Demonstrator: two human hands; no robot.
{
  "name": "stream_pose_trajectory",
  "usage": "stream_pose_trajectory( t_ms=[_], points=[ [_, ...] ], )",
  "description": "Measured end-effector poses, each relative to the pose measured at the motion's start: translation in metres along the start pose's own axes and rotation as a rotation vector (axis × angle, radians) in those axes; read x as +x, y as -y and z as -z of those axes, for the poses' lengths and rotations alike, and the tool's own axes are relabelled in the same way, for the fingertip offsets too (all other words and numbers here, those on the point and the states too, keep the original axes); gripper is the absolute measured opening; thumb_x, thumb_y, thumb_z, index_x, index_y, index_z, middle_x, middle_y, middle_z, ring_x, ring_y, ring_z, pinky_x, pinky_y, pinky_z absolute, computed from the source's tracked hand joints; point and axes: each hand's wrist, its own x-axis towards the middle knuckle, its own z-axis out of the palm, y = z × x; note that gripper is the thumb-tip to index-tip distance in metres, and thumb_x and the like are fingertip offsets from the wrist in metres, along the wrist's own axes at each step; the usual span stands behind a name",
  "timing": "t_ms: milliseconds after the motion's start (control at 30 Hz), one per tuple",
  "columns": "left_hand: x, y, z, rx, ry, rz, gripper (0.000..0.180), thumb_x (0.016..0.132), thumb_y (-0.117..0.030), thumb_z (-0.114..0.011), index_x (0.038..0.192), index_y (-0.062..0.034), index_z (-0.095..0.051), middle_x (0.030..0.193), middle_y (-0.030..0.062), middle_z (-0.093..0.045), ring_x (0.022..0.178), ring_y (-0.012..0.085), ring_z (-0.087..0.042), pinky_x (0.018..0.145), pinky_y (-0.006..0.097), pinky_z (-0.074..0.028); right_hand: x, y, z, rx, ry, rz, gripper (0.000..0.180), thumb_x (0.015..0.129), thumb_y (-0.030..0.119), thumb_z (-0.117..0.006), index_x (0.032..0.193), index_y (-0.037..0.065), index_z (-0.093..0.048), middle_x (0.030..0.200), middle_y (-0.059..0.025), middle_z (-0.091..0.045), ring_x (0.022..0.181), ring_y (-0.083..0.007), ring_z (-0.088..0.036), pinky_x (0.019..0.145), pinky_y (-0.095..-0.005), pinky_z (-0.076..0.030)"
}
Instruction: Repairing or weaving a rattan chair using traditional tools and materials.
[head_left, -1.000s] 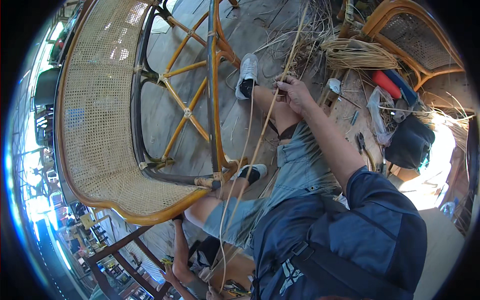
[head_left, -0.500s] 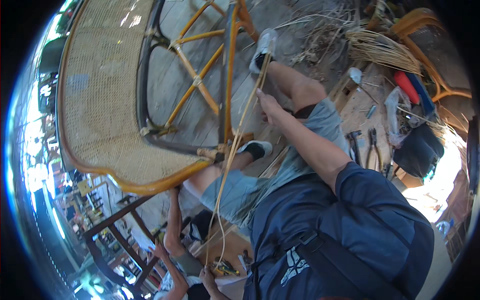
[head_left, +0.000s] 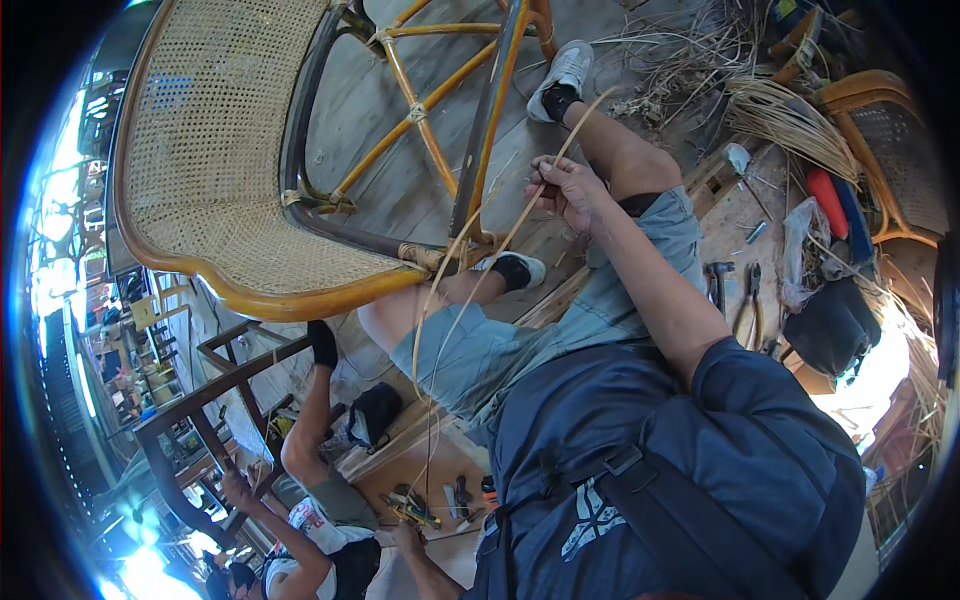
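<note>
My right hand [head_left: 568,192] pinches a long pale rattan strip [head_left: 520,222] in front of my knee, its upper end sticking out past the fingers. Below the hand the strip doubles into two strands that hang over my lap and run down toward my left hand [head_left: 408,540]. That hand is low at my left side, closed around the strip's lower part, though its fingers are small and partly hidden. A rattan chair [head_left: 285,305] with a woven cane panel [head_left: 215,140] lies tipped before me, its crossed legs [head_left: 417,112] bound with wrappings.
Cutting tools [head_left: 410,508] lie beside my left hand. At right are a coiled rattan bundle [head_left: 790,125], a hammer [head_left: 717,285], pliers [head_left: 748,300] and a black bag [head_left: 832,325]. Another person [head_left: 318,535] works at lower left on a dark wooden frame [head_left: 215,430].
My right hand has drawn closer, turning its fingers upward on the strip. The strands now bow outward over my lap. The view has shifted, showing more of the other person.
</note>
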Motion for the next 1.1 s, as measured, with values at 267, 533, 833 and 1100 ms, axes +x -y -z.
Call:
stream_pose_trajectory(
  t_ms=[267, 533, 833, 1100],
  points=[
    [0.098, 0.043, 0.013, 0.045, 0.128, -0.066, 0.029, 0.084, -0.025, -0.050, 0.067, -0.0023, -0.054, 0.051, 0.0083, -0.050, 0.036, 0.0211, -0.045, 0.033, 0.035, -0.038, -0.021, 0.021, -0.006, -0.140, 0.027, 0.057, 0.014, 0.086, 0.018, -0.058, 0.094, 0.007, -0.055, 0.079, -0.0051, -0.060, 0.071, -0.0142, -0.062, 0.056, -0.0273, -0.052],
    [0.109, -0.013, 0.026, -0.291, 0.304, -0.007, 0.026, 0.087, -0.027, -0.049, 0.071, -0.0071, -0.054, 0.055, 0.0045, -0.053, 0.034, 0.0170, -0.041, 0.032, 0.030, -0.034, -0.023, 0.032, 0.004, -0.348, -0.060, 0.121, 0.015, 0.087, 0.021, -0.057, 0.091, 0.007, -0.055, 0.071, -0.0024, -0.058, 0.056, -0.0125, -0.059, 0.042, -0.0249, -0.048],
    [0.055, -0.041, 0.104, -0.928, 0.477, 0.094, 0.020, 0.088, -0.030, -0.052, 0.080, -0.0121, -0.055, 0.061, 0.0000, -0.056, 0.033, 0.0100, -0.036, 0.033, 0.026, -0.034, -0.009, 0.044, 0.029, -0.308, -0.258, 0.141, 0.014, 0.088, 0.018, -0.053, 0.090, 0.004, -0.054, 0.064, -0.0034, -0.054, 0.044, -0.0125, -0.053, 0.035, -0.0255, -0.045],
    [-0.163, -0.178, 0.157, -1.076, 0.815, -1.070, 0.014, 0.087, -0.018, -0.056, 0.090, -0.0051, -0.052, 0.078, 0.0076, -0.057, 0.064, 0.0172, -0.059, 0.053, 0.028, -0.051, -0.007, 0.047, 0.033, -0.284, -0.282, 0.117, 0.020, 0.089, 0.025, -0.051, 0.093, 0.005, -0.052, 0.067, -0.0039, -0.054, 0.048, -0.0151, -0.054, 0.039, -0.0292, -0.047]
  ],
)
